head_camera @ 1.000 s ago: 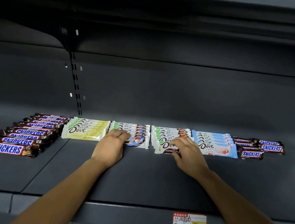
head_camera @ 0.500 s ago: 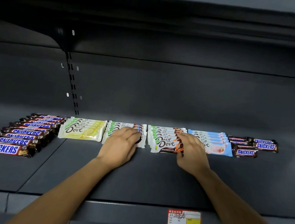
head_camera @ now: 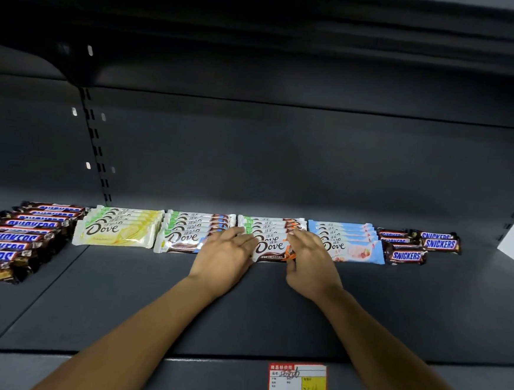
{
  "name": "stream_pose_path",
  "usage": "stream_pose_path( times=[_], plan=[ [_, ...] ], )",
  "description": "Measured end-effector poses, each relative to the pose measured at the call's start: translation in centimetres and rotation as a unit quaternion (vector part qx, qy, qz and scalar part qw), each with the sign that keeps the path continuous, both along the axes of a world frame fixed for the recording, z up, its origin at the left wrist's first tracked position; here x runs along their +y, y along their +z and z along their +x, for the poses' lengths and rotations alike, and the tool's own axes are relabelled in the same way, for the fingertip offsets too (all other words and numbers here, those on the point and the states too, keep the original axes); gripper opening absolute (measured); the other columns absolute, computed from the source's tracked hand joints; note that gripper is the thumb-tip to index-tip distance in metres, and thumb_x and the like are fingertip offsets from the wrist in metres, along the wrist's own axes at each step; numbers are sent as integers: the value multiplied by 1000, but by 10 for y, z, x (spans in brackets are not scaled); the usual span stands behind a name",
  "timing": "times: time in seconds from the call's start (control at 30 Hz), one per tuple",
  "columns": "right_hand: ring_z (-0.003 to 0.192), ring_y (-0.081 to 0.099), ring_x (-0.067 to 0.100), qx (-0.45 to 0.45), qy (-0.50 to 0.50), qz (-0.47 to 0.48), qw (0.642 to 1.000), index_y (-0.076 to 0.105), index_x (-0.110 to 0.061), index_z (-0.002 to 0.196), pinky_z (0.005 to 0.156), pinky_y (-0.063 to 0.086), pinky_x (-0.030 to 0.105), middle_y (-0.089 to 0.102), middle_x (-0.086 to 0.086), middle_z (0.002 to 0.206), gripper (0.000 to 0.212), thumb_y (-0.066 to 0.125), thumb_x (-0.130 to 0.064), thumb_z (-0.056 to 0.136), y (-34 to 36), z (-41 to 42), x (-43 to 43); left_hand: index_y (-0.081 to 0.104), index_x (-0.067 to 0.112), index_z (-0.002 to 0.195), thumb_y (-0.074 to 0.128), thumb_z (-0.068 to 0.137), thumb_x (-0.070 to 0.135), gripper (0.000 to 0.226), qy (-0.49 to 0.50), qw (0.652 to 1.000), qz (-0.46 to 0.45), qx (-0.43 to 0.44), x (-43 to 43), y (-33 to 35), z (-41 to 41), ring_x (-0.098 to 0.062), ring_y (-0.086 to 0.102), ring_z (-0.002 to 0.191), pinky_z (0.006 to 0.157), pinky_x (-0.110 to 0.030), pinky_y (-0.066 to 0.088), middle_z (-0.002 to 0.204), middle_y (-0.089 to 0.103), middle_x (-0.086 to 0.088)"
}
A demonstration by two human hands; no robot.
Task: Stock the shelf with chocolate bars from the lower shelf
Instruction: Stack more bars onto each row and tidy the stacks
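Left hand [head_camera: 226, 254] has shifted from second Dove stack [head_camera: 181, 239] to third Dove stack [head_camera: 271, 246] on the shelf [head_camera: 240, 316], fingers flat at its left end; right hand [head_camera: 309, 260] bends over right end, grip unclear, so likely straightening.

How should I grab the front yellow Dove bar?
Probably pinch the front yellow Dove bar across its short width, near the middle, coming from the front of the shelf. It lies flat, topmost in its row, long side facing you.
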State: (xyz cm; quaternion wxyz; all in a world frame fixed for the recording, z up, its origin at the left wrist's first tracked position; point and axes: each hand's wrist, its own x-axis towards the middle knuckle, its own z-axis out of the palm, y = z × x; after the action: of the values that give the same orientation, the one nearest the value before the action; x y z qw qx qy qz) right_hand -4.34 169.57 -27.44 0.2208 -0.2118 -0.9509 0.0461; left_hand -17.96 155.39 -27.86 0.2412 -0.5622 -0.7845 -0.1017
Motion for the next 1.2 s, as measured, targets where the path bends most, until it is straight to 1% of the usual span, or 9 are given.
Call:
stream_pose_path(
  times=[0.37,0.43,0.53,0.6,0.7,0.8,0.9,1.07,1.2],
  plan=[
    [137,25,23,2,-1,2,1000,39,-5,140,112,20,26,39,8,144,55,50,-15,87,-2,0,-1,70,18,95,83,60,23,38,-7,999,25,-33,-3,0,2,-20,65,98,75,-36,56,97,72,6],
    [134,31,25,8,-3,9,1000,44,-5,137,112,23,29,44,10,140,54,53,-14,84,-2,0,-2,71,18,93,85,57,23,39,0,999,24,-26,-2,1,4,-19,66,97,73,-35,56,96,72,6],
    [123,48,29,17,-1,45,999,58,-7,125,107,34,35,57,11,128,51,61,-13,74,-3,1,-4,72,17,94,87,54,25,43,5,1000,22,-7,-3,3,7,-19,67,96,72,-33,55,96,72,5],
    [123,49,28,12,-4,68,998,59,-10,123,107,33,38,58,9,128,51,63,-16,73,1,4,-7,71,17,99,86,55,30,49,13,1000,9,-2,-6,6,8,-20,66,99,75,-33,55,100,72,3],
    [133,36,22,-16,-7,75,997,48,-14,134,113,21,33,47,3,140,53,57,-24,83,9,12,-13,63,16,116,76,72,37,50,13,1000,-2,-17,-14,12,12,-22,57,116,92,-35,48,118,65,1],
    [133,33,18,-25,-23,58,998,43,-17,138,112,19,30,44,-1,142,50,50,-30,90,13,23,-22,45,18,136,51,91,41,51,12,999,-18,-44,-21,16,18,-19,34,135,109,-36,32,141,47,3],
    [129,37,18,-40,-35,39,998,43,-18,136,110,24,32,47,0,139,48,48,-34,91,13,34,-38,38,20,140,42,93,44,53,21,998,-25,-47,-27,19,30,-17,27,137,109,-37,29,145,41,5],
    [118,44,20,-19,-47,46,998,50,-18,129,102,33,34,54,2,129,42,48,-34,91,14,54,-67,36,20,140,39,94,45,52,4,999,-22,-48,-38,20,60,-16,29,135,109,-33,28,143,42,4],
    [117,44,21,-3,-46,55,997,54,-19,125,100,34,35,55,2,125,37,48,-33,91,15,80,-81,38,21,139,40,94,43,50,-8,998,-12,-54,-45,21,89,-16,32,133,107,-30,27,141,44,3]
  ],
)
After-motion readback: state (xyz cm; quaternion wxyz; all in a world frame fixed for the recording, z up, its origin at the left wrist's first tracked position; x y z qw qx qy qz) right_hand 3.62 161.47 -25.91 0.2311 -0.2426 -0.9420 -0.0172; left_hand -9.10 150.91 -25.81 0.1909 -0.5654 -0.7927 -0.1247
